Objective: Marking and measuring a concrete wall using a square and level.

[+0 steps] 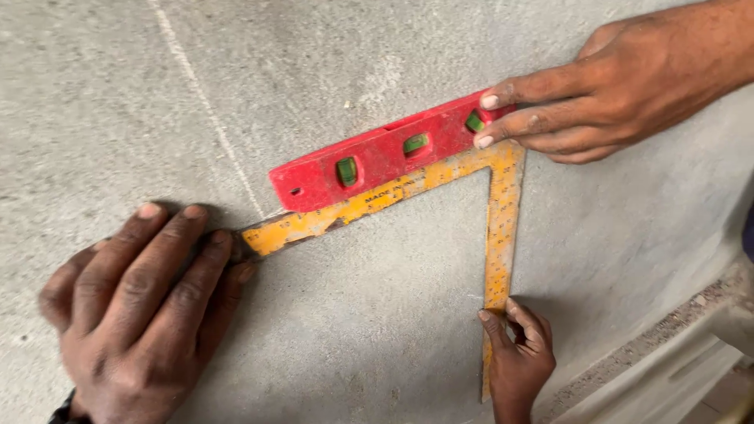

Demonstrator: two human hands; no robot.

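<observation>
A yellow metal framing square (440, 177) lies flat against a grey plastered wall (377, 314), with its corner at the upper right. On its long arm rests a red spirit level (381, 157) with three green vials. My left hand (137, 306) lies flat on the wall at the lower left, and its fingertips pin the end of the square's long arm. My right hand (605, 86) reaches in from the upper right and presses its fingertips on the level's right end, at the square's corner. Another person's smaller hand (517, 357) holds the lower end of the square's short arm.
A thin pale line (206, 102) runs down the wall from the top left towards the square. At the lower right, a rough ledge with sandy grit (667, 330) borders the wall.
</observation>
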